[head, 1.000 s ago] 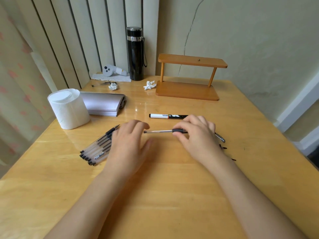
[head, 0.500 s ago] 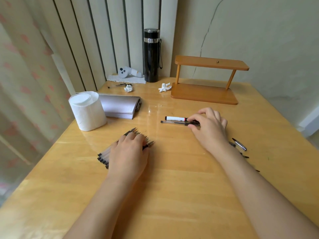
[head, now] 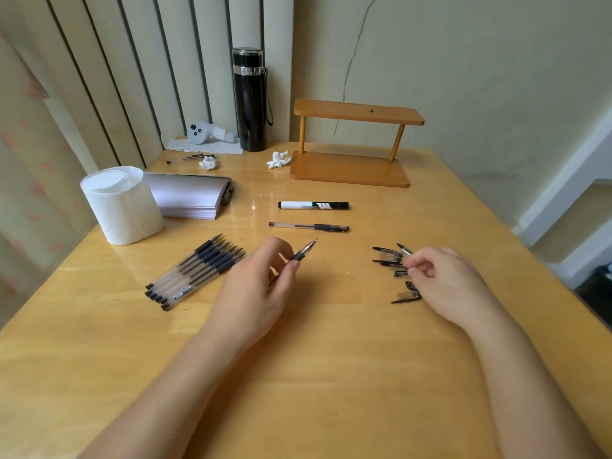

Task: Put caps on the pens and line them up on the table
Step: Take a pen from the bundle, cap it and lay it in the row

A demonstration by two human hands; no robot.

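My left hand holds an uncapped pen, tip pointing up and to the right. To its left lies a bunch of several uncapped pens, tips aimed at the far right. A capped pen lies crosswise beyond my hands, with a black-and-white marker parallel behind it. My right hand rests over a scatter of several loose caps, its fingertips pinched on a cap at the pile's far edge.
A toilet paper roll and a grey pouch sit at the left. A wooden shelf, black flask, crumpled tissues and a white device line the back. The table edge drops off on the right.
The capped pen was laid down below the marker and released. My left hand picked one uncapped pen from the bunch. My right hand moved right to the caps.
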